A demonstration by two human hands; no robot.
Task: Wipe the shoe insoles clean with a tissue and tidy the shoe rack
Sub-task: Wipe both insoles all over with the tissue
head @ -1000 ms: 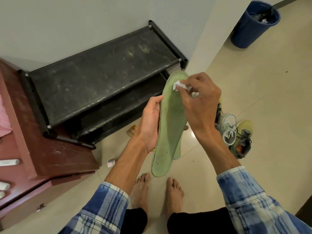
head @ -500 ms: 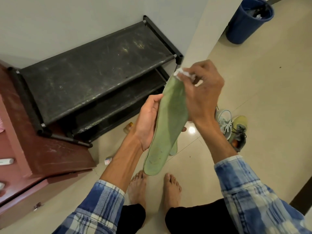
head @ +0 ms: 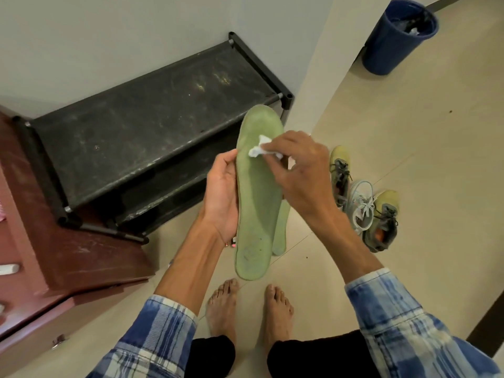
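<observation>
Just in front of the black shoe rack [head: 141, 132], a green insole [head: 257, 192] is held above the floor [head: 409, 159] with its toe end pointing toward the rack, the left hand [head: 222, 197] curled round its edge. The right hand [head: 300, 170] pinches a crumpled white tissue [head: 259, 150] in its fingers [head: 281, 143] and presses it on the insole's upper part, while a second green insole [head: 282, 230] shows just behind the first. To the right of the rack lie a few laced shoes [head: 365, 211] on the floor, and a blue bin [head: 395, 39] stands farther off beyond them.
</observation>
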